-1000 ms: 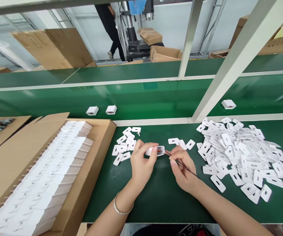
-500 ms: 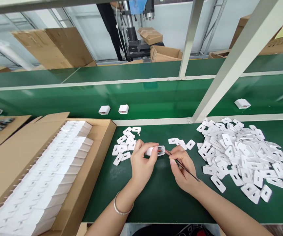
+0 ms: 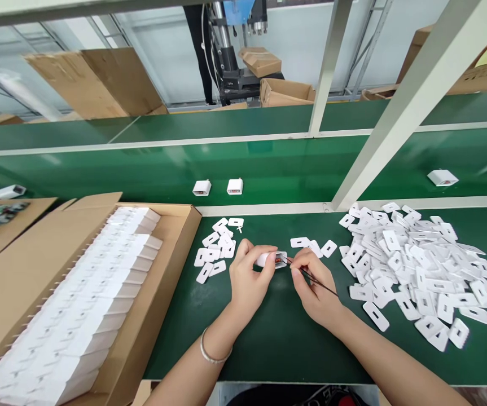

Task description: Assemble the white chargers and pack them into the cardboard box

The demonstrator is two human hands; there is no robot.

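Observation:
My left hand [image 3: 248, 277] is closed on a small white charger housing [image 3: 281, 258], its open end turned to the right with something reddish inside. In my right hand [image 3: 317, 287] are thin dark tweezers [image 3: 316, 281], pinched between thumb and fingers. Their tips reach the mouth of the housing; how far inside they go I cannot tell. A few flat white cover plates [image 3: 329, 248] with slots lie just beyond my right hand. Left of my left hand is a small group of the same plates [image 3: 210, 255].
A large heap of white plates [image 3: 421, 270] covers the right of the green table [image 3: 277, 349]. At left stands a cardboard box [image 3: 175, 254] with rows of white housings [image 3: 78, 304]. More housings [image 3: 235, 186] sit on the green belt [image 3: 281, 169] behind. A slanted white post [image 3: 399, 107] rises at right.
The housings on the belt behind have shifted to the right. Both hands keep their grips; the tweezers' tips are a little closer into the housing's mouth. The dark-clothed leg in the background has moved slightly.

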